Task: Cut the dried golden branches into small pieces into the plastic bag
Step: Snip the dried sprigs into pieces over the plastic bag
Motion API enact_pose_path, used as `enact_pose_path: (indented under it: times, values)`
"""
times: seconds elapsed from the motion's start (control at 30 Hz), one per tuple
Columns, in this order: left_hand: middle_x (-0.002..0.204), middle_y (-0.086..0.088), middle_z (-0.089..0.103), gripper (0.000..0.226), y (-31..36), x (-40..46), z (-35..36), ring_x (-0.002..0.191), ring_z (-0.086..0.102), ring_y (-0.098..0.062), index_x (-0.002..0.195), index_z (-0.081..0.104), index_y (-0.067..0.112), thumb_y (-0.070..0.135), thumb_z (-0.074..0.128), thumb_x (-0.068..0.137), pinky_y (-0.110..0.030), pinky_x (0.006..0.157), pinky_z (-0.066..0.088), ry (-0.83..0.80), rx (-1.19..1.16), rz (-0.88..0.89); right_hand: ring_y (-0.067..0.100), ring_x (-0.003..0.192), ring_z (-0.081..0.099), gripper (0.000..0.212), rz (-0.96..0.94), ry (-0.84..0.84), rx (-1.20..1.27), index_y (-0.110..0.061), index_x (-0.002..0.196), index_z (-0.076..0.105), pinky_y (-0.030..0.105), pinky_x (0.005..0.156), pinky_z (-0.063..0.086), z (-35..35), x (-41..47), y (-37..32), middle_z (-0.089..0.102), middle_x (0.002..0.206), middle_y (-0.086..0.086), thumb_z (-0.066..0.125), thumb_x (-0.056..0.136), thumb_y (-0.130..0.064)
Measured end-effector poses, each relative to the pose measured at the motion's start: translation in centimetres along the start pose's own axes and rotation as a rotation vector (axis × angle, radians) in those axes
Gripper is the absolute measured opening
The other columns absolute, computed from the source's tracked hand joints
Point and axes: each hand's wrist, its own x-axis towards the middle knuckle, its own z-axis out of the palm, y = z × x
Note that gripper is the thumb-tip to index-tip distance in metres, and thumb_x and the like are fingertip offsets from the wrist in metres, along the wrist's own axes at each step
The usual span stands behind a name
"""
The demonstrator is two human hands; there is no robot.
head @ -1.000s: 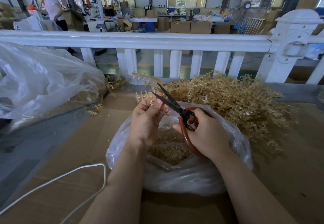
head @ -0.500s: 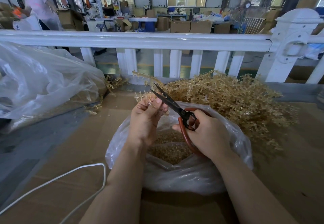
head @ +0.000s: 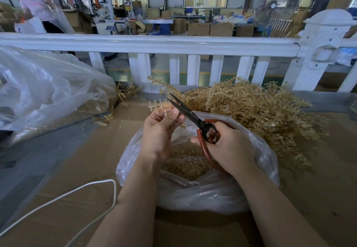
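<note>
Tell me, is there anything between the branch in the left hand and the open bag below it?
Nothing visible blocks it. The left hand holds the branch above the plastic bag, whose mouth lies open, with the scissors beside the branch.

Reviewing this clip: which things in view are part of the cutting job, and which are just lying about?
In the job:
- left hand holding a golden sprig
- right hand on the scissors
- plastic bag with cut pieces
- branch pile

Lying about:
- large bag at left
- white cord
- white railing
</note>
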Motion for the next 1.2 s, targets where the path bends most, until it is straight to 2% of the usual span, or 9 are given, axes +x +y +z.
enact_pose_path:
  times: [0.13,0.33,0.47,0.6,0.77,0.87,0.97,1.07,1.2]
  values:
    - [0.073,-0.006,0.067,0.002,-0.37,0.03,-0.17,0.068,0.062,-0.014,0.079,0.070,0.011,0.012,0.069,0.079,-0.024,0.071,0.054,0.013,0.092,0.019,0.002,0.057,0.056,0.069,-0.013,0.030,-0.024,-0.025,0.096,0.069,0.020,0.050,0.047,0.02,-0.06,-0.03,0.060,0.065,-0.018,0.047,0.072,-0.085]
    - [0.070,-0.006,0.064,0.006,-0.35,-0.04,-0.28,0.066,0.058,-0.016,0.082,0.065,0.006,0.012,0.067,0.082,-0.025,0.070,0.051,0.000,0.130,0.033,-0.001,0.051,0.051,0.068,-0.026,0.039,-0.035,-0.023,0.088,0.069,0.011,0.048,0.036,-0.08,-0.15,-0.13,0.059,0.061,-0.017,0.047,0.073,-0.085]
    - [0.069,-0.006,0.063,0.004,-0.25,-0.12,-0.26,0.066,0.058,-0.016,0.080,0.065,0.008,0.012,0.066,0.082,-0.024,0.069,0.051,-0.002,0.125,0.033,0.002,0.052,0.056,0.070,-0.036,0.042,-0.026,-0.019,0.084,0.069,0.023,0.049,0.048,0.14,-0.17,0.14,0.059,0.058,-0.014,0.049,0.073,-0.085]
    - [0.070,-0.006,0.062,0.005,-0.13,-0.17,-0.14,0.066,0.058,-0.016,0.081,0.063,0.009,0.013,0.066,0.082,-0.023,0.067,0.051,-0.001,0.127,0.032,0.004,0.051,0.056,0.074,-0.023,0.027,-0.020,-0.017,0.084,0.070,0.027,0.050,0.050,0.04,-0.07,0.04,0.058,0.056,-0.012,0.047,0.071,-0.086]
    - [0.072,-0.002,0.063,0.012,-0.17,-0.16,-0.08,0.068,0.061,-0.013,0.086,0.058,0.009,0.014,0.067,0.081,-0.024,0.072,0.055,0.010,0.135,0.030,0.000,0.057,0.055,0.072,-0.012,0.017,-0.001,-0.022,0.099,0.072,0.014,0.052,0.044,-0.08,-0.07,-0.14,0.067,0.069,-0.014,0.049,0.070,-0.084]
    - [0.071,-0.005,0.061,0.006,-0.10,-0.12,-0.04,0.066,0.059,-0.014,0.085,0.059,0.009,0.009,0.064,0.086,-0.023,0.069,0.054,0.000,0.145,0.022,0.001,0.062,0.060,0.074,-0.003,0.012,-0.005,-0.024,0.102,0.071,0.008,0.053,0.038,-0.20,-0.07,-0.24,0.070,0.075,-0.014,0.048,0.070,-0.085]
    - [0.070,-0.003,0.063,0.017,-0.28,-0.05,-0.04,0.064,0.057,-0.014,0.085,0.063,0.010,-0.003,0.057,0.093,-0.023,0.068,0.052,0.011,0.193,0.028,0.003,0.066,0.064,0.074,0.002,-0.002,-0.019,-0.026,0.102,0.069,0.014,0.054,0.045,-0.13,-0.05,-0.18,0.071,0.078,-0.014,0.046,0.069,-0.088]
    - [0.070,-0.001,0.065,0.027,-0.42,-0.09,-0.03,0.065,0.059,-0.014,0.079,0.067,0.015,-0.004,0.056,0.093,-0.023,0.067,0.052,0.017,0.238,0.038,0.003,0.068,0.065,0.079,0.012,-0.016,-0.023,-0.025,0.101,0.068,0.023,0.057,0.055,0.01,0.00,-0.12,0.071,0.080,-0.014,0.040,0.067,-0.091]
    - [0.069,-0.002,0.064,0.013,-0.40,-0.04,0.02,0.065,0.059,-0.015,0.075,0.062,0.012,0.002,0.058,0.082,-0.023,0.067,0.052,0.028,0.212,0.025,-0.001,0.060,0.060,0.078,0.026,-0.051,-0.032,-0.024,0.097,0.067,0.025,0.055,0.055,0.06,0.05,0.05,0.066,0.072,-0.016,0.041,0.068,-0.092]
